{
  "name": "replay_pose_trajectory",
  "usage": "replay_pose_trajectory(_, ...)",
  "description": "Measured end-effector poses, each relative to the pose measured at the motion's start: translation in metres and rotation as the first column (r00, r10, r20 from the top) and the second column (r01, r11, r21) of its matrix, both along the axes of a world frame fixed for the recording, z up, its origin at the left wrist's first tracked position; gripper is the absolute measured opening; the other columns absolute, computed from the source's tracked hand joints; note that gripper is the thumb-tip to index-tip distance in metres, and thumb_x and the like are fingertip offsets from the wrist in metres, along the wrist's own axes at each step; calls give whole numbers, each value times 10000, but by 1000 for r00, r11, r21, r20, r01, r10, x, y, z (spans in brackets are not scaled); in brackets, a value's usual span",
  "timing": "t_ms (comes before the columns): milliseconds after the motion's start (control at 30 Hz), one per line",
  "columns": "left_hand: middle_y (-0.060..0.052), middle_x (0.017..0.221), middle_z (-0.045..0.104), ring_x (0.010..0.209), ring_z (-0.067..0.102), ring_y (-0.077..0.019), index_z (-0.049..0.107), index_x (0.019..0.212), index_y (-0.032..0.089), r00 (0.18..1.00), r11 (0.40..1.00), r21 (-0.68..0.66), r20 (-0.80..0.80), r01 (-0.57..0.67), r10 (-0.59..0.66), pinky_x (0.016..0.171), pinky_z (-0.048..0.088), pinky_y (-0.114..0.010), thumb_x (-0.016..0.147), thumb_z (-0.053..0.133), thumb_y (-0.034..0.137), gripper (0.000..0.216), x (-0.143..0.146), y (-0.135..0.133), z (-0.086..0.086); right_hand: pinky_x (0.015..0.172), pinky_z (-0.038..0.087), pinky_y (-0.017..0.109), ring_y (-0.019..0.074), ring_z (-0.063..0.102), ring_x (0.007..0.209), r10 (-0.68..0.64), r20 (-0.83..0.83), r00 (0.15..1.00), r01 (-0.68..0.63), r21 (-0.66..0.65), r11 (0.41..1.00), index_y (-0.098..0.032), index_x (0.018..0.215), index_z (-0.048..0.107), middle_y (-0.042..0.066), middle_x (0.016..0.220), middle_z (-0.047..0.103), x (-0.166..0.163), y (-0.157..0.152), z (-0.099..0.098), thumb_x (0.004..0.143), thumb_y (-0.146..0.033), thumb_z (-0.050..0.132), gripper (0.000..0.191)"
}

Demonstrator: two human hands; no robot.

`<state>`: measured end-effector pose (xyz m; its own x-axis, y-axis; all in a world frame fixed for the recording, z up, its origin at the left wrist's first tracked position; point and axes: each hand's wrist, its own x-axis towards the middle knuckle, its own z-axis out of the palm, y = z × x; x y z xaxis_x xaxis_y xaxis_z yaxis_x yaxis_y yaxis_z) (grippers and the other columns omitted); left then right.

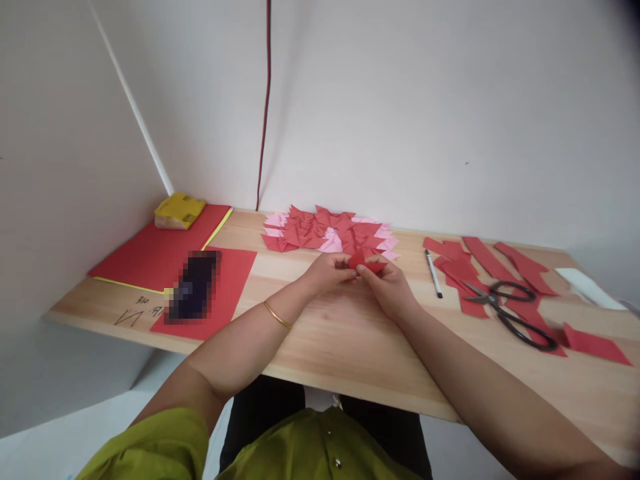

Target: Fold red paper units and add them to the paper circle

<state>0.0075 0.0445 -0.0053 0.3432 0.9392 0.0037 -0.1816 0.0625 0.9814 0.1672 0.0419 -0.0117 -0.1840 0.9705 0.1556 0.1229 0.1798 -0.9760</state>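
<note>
Between my two hands is a small folded piece of red paper (358, 259), held just above the wooden table. My left hand (331, 270) pinches its left side, with a gold bangle (277, 315) on that wrist. My right hand (387, 283) grips the other side, its thumb pressed on the paper's front. Parts of the fingers are hidden behind the paper. Just beyond my hands lies a pile of folded red and pink paper pieces (320, 227), pointed at their ends.
Black-handled scissors (493, 300) lie on red paper strips (487, 257) at the right, near a pen (433, 275) and white paper (587, 288). Leftward are red sheets (135, 257), a yellow packet (180, 211) and a blurred dark object (194, 287). A wall stands behind the table (345, 340).
</note>
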Motion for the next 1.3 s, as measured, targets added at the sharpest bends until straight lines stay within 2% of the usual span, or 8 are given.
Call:
replay_pose_trajectory(100, -17, 724, 618, 689, 570, -98, 619, 746, 91, 995, 998, 58, -102, 21, -15, 670, 460, -237, 666, 698, 238, 186, -1, 1, -1, 736, 474, 316, 161, 600, 721, 7, -43, 999, -6, 13, 1000, -201, 844, 593, 21, 785, 656, -1, -1, 2, 737, -447, 662, 277)
replay_pose_trajectory(233, 4, 679, 589, 554, 538, -75, 595, 722, 94, 984, 994, 97, -174, 59, -41, 557, 438, -215, 695, 665, 273, 194, -4, 2, 1, 760, 473, 310, 163, 598, 751, 71, -40, 997, -69, 57, 996, -208, 808, 609, 20, 778, 649, 0, -2, 4, 775, -436, 632, 231)
replay_pose_trajectory(433, 0, 623, 590, 499, 533, -75, 598, 710, 102, 960, 982, 158, -273, 104, -58, 519, 408, -203, 728, 637, 272, 175, -6, 0, 8, 690, 460, 288, 148, 549, 674, 100, -41, 994, -97, 78, 992, -214, 706, 584, 6, 699, 602, -1, -3, 10, 812, -467, 577, 274)
replay_pose_trajectory(633, -25, 707, 628, 496, 532, -69, 600, 742, 100, 964, 985, 145, -259, 95, -55, 501, 404, -201, 747, 612, 286, 186, -5, -1, 7, 648, 439, 274, 132, 517, 617, 108, -91, 990, -108, 4, 994, -198, 651, 555, -9, 624, 557, 0, 1, 5, 837, -514, 514, 369)
replay_pose_trajectory(800, 7, 655, 585, 474, 524, -64, 564, 702, 110, 966, 990, 123, -258, 62, -28, 484, 399, -194, 726, 622, 275, 177, -4, -1, 6, 661, 440, 268, 132, 542, 638, 117, -51, 992, -119, -25, 993, -201, 788, 595, -13, 690, 607, -1, 0, 8, 771, -432, 634, 235)
replay_pose_trajectory(900, 4, 644, 585, 480, 538, -74, 563, 687, 110, 959, 992, 115, -281, 58, -23, 491, 406, -201, 725, 620, 266, 170, -4, -1, 7, 653, 433, 267, 128, 533, 625, 93, -87, 992, -95, -22, 995, -200, 750, 580, -19, 661, 590, -2, -1, 9, 769, -399, 644, 210)
replay_pose_trajectory(1100, 24, 568, 559, 462, 512, -68, 513, 621, 130, 927, 980, 185, -376, 79, -4, 487, 385, -193, 767, 585, 305, 239, -5, -3, 8, 681, 420, 266, 121, 525, 648, 104, -157, 982, -97, 50, 994, -196, 664, 556, -15, 675, 586, -1, 0, 6, 796, -379, 629, 237)
replay_pose_trajectory(1300, 20, 586, 557, 480, 521, -76, 535, 637, 126, 923, 959, 244, -382, 146, -43, 506, 398, -206, 773, 583, 316, 239, -8, -3, 11, 617, 391, 256, 117, 486, 605, 113, -186, 976, -111, 23, 994, -198, 672, 576, -22, 635, 549, -2, 1, 3, 792, -405, 632, 246)
